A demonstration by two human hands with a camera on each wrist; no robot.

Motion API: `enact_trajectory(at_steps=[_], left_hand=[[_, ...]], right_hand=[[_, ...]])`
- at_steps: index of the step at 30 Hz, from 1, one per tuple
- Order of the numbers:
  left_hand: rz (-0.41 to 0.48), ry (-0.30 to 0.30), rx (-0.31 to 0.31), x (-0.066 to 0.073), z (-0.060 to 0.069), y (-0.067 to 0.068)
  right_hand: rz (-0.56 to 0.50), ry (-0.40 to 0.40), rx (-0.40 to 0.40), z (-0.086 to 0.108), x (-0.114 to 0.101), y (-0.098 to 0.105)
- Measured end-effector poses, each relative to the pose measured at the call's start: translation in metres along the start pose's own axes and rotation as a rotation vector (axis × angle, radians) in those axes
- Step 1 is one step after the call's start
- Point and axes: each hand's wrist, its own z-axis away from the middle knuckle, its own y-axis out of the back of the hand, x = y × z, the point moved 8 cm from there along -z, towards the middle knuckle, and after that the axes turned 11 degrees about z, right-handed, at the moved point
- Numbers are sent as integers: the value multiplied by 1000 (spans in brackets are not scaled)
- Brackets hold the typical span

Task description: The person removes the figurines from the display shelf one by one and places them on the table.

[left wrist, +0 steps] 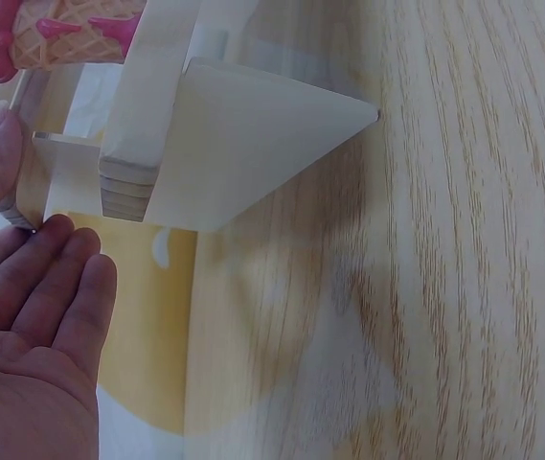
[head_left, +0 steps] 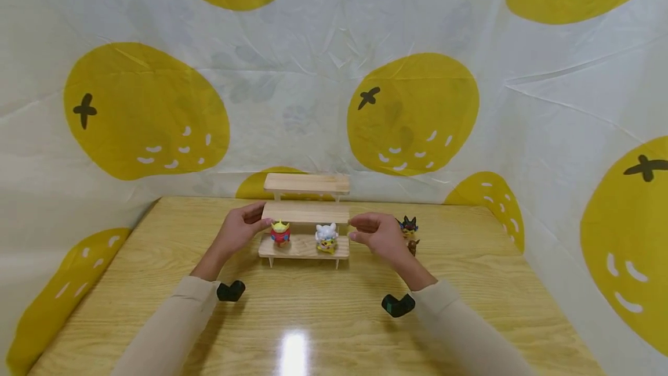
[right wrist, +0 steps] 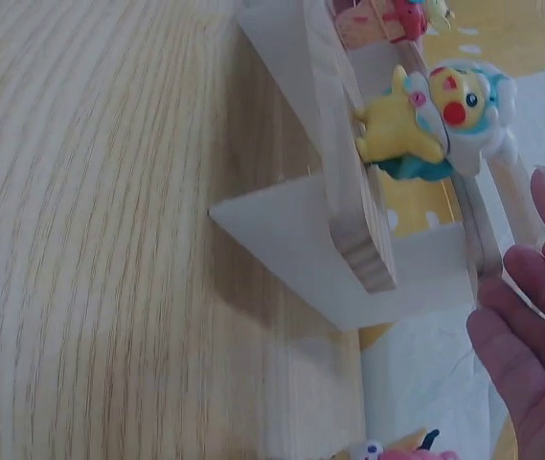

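A three-tier wooden display stand [head_left: 305, 212] stands at the back of the table. My left hand [head_left: 241, 227] pinches the left end of its middle shelf, thumb in front and fingers around the end. At the right end, the fingertips of my right hand [head_left: 383, 238] touch the middle shelf's edge, fingers fairly straight and thumb apart. On the bottom shelf a green-headed figurine [head_left: 280, 233] in a red and blue outfit stands at left. A yellow figurine with a white hood [head_left: 326, 239] stands at right, also visible in the right wrist view [right wrist: 435, 120].
Beside my right wrist, a dark-eared figurine [head_left: 409, 225] and a small brown figurine [head_left: 413, 246] stand on the table [head_left: 313, 300], partly hidden. A white cloth with yellow fruit prints [head_left: 292, 103] hangs behind. Dark wrist devices [head_left: 398, 306] sit under both sleeves.
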Motion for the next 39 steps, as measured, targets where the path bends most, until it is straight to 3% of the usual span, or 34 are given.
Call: enact_trajectory(at_steps=[6,16,24,31,39], left_hand=[[3,-14,-6,2,3,-1],[-1,-18,21,5,3,3],[11,-21,13,2,2,0],[-1,-7,29,3,5,1],[1,-7,26,0,5,1]], right_hand=[[9,-25,61,4,-5,-5],[-62,47,-34,0,-17,-32],[-145,-9,-10,-2,-15,-49],[-45,2,33,1,-23,-53],[-6,2,66,1,-24,-54]])
